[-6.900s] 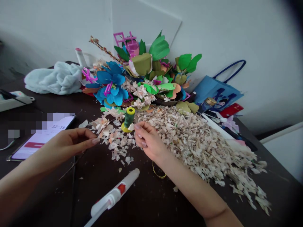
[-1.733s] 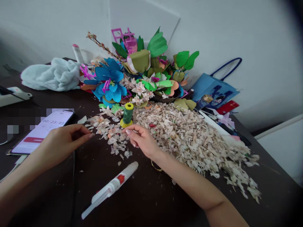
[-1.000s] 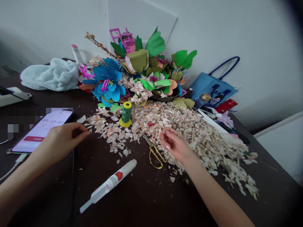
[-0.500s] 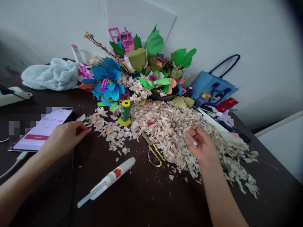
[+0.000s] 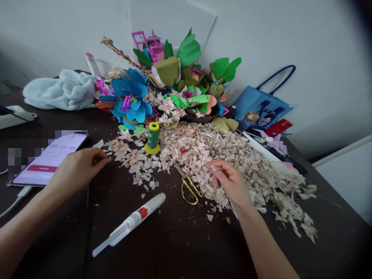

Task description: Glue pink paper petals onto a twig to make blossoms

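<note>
My left hand [image 5: 85,164] rests at the left beside the phone, its thumb and index finger pinched together. Whatever may be between those fingertips is too small to make out. Over the heap of pale dried petals [image 5: 232,151] hovers my right hand [image 5: 229,180], thumb laid against the index finger and the other fingers curled. I cannot tell whether it pinches anything. Gold-handled scissors [image 5: 189,190] lie at the heap's front edge, left of my right hand. A spool of green thread [image 5: 153,138] with yellow ends stands upright among the petals. In front lies a white glue bottle [image 5: 142,213] with a long nozzle.
A lit phone [image 5: 52,159] with a cable lies at the left, near a power strip [image 5: 17,116]. Artificial flowers [image 5: 165,77] fill the back, with a pale blue cloth [image 5: 61,91] to their left. A blue bag [image 5: 261,104] and a jar [image 5: 249,121] stand at the right.
My right hand has moved left across the petal heap, from a loose curl to an extended index finger with the thumb against it. My left hand has hardly moved.
</note>
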Action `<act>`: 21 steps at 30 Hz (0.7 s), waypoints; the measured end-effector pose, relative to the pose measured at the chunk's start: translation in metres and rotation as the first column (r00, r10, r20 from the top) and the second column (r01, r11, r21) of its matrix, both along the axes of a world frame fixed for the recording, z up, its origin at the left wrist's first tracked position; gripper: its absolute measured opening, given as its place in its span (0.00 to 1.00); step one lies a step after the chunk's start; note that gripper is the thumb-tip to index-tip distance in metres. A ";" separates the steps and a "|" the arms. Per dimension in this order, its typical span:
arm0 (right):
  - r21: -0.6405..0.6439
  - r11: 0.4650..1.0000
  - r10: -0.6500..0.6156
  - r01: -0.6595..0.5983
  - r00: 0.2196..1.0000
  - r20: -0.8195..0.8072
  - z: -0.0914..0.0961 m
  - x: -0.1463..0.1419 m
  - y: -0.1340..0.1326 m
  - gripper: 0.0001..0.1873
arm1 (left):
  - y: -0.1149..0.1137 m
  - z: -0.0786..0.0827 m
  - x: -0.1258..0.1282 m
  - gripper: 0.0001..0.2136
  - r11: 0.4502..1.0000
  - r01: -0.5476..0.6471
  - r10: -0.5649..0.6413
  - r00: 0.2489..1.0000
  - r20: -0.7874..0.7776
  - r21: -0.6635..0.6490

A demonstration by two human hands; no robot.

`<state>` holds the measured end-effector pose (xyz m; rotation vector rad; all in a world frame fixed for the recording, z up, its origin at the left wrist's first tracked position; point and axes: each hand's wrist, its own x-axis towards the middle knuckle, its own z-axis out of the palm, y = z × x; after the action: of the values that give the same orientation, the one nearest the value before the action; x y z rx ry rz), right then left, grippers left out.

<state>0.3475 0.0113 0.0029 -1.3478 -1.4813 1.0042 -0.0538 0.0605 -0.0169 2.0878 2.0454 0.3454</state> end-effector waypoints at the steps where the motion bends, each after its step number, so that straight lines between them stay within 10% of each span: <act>1: 0.001 1.000 0.027 -0.027 1.000 0.006 -0.001 -0.002 0.000 0.09 | 0.000 0.002 0.001 0.12 1.000 -0.007 0.007 1.000 -0.003 0.000; 21: 0.055 0.986 0.147 -0.158 0.976 0.161 -0.005 -0.018 -0.006 0.12 | -0.001 0.009 0.009 0.15 0.996 -0.039 0.034 0.998 -0.058 -0.082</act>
<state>0.3299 0.0050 -0.0021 -1.3045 -1.7434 0.9521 -0.0452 0.0593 -0.0083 2.0365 2.0944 0.2052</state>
